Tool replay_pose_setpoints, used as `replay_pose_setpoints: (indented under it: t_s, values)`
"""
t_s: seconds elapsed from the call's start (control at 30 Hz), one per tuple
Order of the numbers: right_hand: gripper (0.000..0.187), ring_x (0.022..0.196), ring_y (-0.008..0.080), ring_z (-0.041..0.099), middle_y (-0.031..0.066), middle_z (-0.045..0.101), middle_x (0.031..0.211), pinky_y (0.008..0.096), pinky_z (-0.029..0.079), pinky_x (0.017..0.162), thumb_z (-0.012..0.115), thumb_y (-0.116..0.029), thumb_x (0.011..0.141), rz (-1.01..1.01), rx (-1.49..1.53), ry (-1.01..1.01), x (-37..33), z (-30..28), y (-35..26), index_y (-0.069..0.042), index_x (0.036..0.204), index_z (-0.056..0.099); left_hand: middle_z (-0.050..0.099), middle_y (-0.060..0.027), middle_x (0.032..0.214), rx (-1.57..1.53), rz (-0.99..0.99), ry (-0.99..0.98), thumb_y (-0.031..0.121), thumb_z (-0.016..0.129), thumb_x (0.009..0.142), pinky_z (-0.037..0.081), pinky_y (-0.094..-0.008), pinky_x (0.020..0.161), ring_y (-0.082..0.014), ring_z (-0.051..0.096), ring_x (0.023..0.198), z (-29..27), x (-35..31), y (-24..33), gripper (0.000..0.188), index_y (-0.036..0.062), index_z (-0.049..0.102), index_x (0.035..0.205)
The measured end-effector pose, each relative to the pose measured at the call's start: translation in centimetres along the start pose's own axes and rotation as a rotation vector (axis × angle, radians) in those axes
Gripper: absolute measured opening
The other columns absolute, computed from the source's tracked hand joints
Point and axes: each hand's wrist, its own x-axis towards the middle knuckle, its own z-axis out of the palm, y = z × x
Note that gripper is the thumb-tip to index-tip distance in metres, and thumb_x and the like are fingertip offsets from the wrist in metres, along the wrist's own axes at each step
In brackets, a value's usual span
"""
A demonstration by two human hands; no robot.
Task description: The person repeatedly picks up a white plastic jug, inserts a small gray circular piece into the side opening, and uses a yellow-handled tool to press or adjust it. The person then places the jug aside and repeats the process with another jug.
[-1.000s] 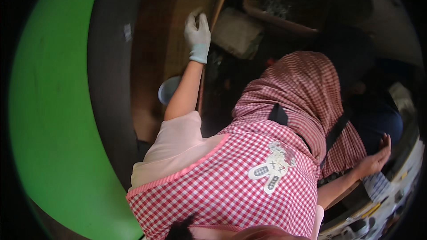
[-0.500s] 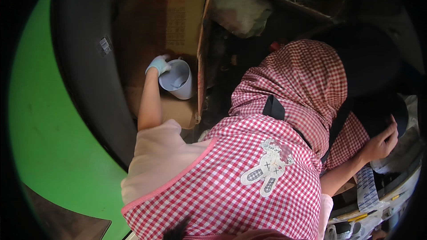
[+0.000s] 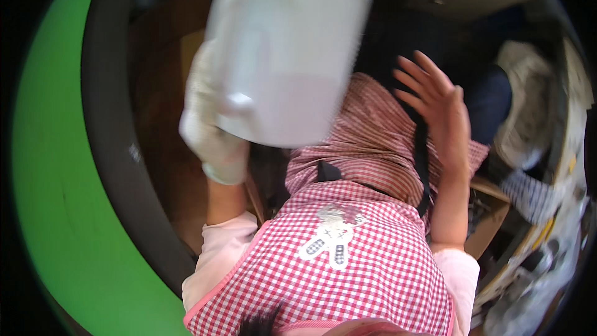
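Observation:
A pale grey-white plastic mug (image 3: pixel 292 56) is raised close in front of me, blurred, its top cut off by the picture's edge. The white-gloved fingers of my left hand (image 3: pixel 208 112) are closed round the handle side of it. Only the outside of the mug faces me, so its contents are hidden. To the right, my bare right hand (image 3: pixel 438 99) is held up with the fingers spread and nothing in them. It is over the red checked cloth (image 3: pixel 379 118) across my lap.
At the left a green surface (image 3: pixel 56 168) curves along a wide black edge (image 3: pixel 118 118). A dim brown cardboard box (image 3: pixel 168 87) lies beyond my left arm. On the right are a crumpled pale bag (image 3: pixel 525 99), an open carton (image 3: pixel 491 224) and a cluttered, plastic-draped ledge (image 3: pixel 541 267).
My left hand has lifted the mug out of the cardboard box, up close and rightward. My right hand has come up from the right side and spread its fingers. The view has shifted.

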Motion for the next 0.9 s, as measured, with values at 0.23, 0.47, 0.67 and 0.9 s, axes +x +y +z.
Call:
replay_pose_setpoints:
  t_s: [0.23, 0.47, 0.67, 0.9]
  values:
    - [0.086, 0.138, 0.025, 0.051, 0.0119, 0.053, 0.151, 0.0395, 0.041, 0.116, 0.059, -0.063, 0.097, -0.079, 0.141, 0.172, -3.3, -5.3, 1.8, -0.006, 0.158, 0.038, 0.043, -0.0196, 0.16, -0.799, 0.022, -0.928, -0.003, 0.057, 0.088, 0.031, -0.0438, 0.123, -0.0303, 0.04, 0.151, 8.8, 0.8, 3.3, 0.068, 0.001, 0.044, 0.155]
    - [0.075, 0.139, 0.0318, 0.051, 0.017, 0.055, 0.149, 0.0424, 0.036, 0.12, 0.076, -0.032, 0.093, -0.135, -0.633, -0.077, -6.8, -5.7, -2.8, -0.009, 0.157, 0.044, 0.045, -0.02, 0.159, -0.86, -0.098, -0.872, 0.048, 0.072, 0.09, 0.036, -0.0426, 0.12, -0.0311, 0.05, 0.142, 14.7, 4.2, 4.9, 0.07, -0.0004, 0.061, 0.139]
    - [0.032, 0.11, 0.0247, 0.066, 0.0107, 0.068, 0.124, 0.0378, 0.054, 0.096, 0.072, -0.017, 0.094, -0.296, -1.862, 0.723, -10.1, -27.3, -10.6, -0.005, 0.124, 0.069, 0.055, -0.0163, 0.15, -0.819, -0.242, -0.787, 0.029, 0.074, 0.096, 0.048, -0.0359, 0.105, -0.0227, 0.058, 0.129, 15.1, 2.9, 2.2, 0.034, 0.0028, 0.067, 0.117]
    - [0.031, 0.103, 0.0248, 0.066, 0.0103, 0.068, 0.118, 0.0375, 0.053, 0.088, 0.071, -0.016, 0.094, -0.101, -1.669, 0.614, -6.7, -30.3, -3.5, -0.004, 0.122, 0.068, 0.07, 0.0003, 0.093, -0.867, -0.479, -0.616, 0.023, 0.077, 0.095, 0.052, -0.0235, 0.079, -0.0059, 0.063, 0.086, 12.7, 4.2, -2.3, 0.02, 0.0059, 0.07, 0.103]
